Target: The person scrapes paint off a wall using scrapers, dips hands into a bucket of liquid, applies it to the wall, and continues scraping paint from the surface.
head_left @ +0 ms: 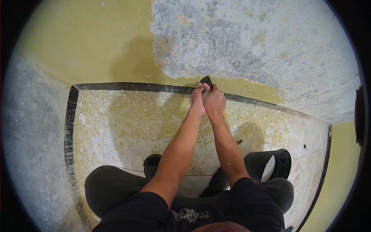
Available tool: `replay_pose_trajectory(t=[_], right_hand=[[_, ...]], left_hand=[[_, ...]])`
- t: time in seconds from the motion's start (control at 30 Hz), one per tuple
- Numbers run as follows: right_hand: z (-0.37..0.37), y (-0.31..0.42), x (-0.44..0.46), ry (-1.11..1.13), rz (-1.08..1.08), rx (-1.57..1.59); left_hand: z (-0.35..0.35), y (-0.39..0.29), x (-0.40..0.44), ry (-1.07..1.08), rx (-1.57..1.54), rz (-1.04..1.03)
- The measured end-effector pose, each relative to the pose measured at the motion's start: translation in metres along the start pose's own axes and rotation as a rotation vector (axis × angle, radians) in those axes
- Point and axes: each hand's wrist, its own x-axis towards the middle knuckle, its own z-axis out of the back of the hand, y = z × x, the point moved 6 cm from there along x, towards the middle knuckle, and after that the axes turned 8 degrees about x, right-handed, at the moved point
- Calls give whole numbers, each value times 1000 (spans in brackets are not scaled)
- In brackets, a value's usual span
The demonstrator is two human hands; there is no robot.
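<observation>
Both my hands are closed together around a scraper (207, 80), its dark blade pointing up at the wall. My right hand (215, 102) wraps the handle, and a bit of orange shows below it. Pressed against it from the left is my left hand (197, 99); its exact hold on the handle is partly hidden. The blade is at the lower edge of the yellow paint (185, 81), just above the black baseboard (131, 87). Above, the scraped grey-white wall (228, 42) has a ragged paint edge.
Paint flakes (143, 120) cover the tiled floor by the wall. A black bucket (251, 164) stands by my right knee. A grey side wall (33, 143) rises on the left. Yellow paint (96, 38) covers the upper left wall. A small dark object (305, 147) lies on the right floor.
</observation>
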Motion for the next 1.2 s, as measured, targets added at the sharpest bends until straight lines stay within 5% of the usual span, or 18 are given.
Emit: replay_pose_trajectory(t=[0.7, 0.77, 0.9, 0.97, 1.07, 1.2], right_hand=[[-19, -6, 5, 33, -32, 103], [-39, -18, 3, 1, -36, 309], [-10, 19, 0, -9, -36, 156], [-12, 40, 4, 92, 127, 63], [-22, 39, -1, 94, 62, 167], [-24, 28, -1, 120, 67, 155]], left_hand=[[-10, -13, -15, -84, 69, -42], [-5, -23, -17, -211, 151, -148], [6, -32, -8, -160, 39, -156], [-15, -38, -23, 87, 39, -57], [-1, -51, -24, -152, 32, -148], [-2, -41, -19, -55, -8, -127]])
